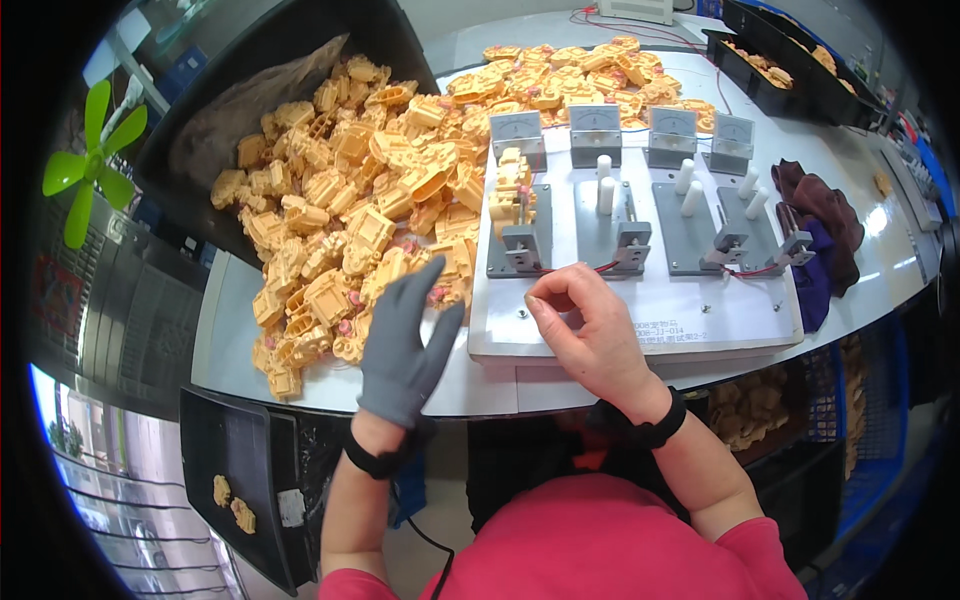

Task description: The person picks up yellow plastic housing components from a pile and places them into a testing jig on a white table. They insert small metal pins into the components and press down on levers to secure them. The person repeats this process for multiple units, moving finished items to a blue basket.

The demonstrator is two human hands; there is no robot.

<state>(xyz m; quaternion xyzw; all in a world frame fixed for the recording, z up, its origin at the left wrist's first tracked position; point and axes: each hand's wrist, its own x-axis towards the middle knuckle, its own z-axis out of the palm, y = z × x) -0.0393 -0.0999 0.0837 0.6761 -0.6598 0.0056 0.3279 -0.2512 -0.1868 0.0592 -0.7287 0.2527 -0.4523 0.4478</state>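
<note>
My left hand [400, 345], in a grey glove, hovers by the near right edge of a heap of tan plastic housings [365, 230]. Its fingers are stretched and the thumb stands apart; nothing shows in it. Bare, my right hand [595, 335] is over the front of a white test board [500, 325]. Its fingers curl with thumb and index tips nearly meeting, and no object is visible between them. On the board stand several grey fixtures [685, 255] with white pegs, each with a small meter [595, 130] behind. One tan housing [512, 190] sits on the leftmost fixture.
A black bin [400, 40] lies tipped behind the heap. More tan parts [570, 75] cover the table's far side. Dark cloths [825, 220] lie right of the board. Below the table's left edge is a black tray [225, 440] with two tan pieces. A green fan [95, 165] stands far left.
</note>
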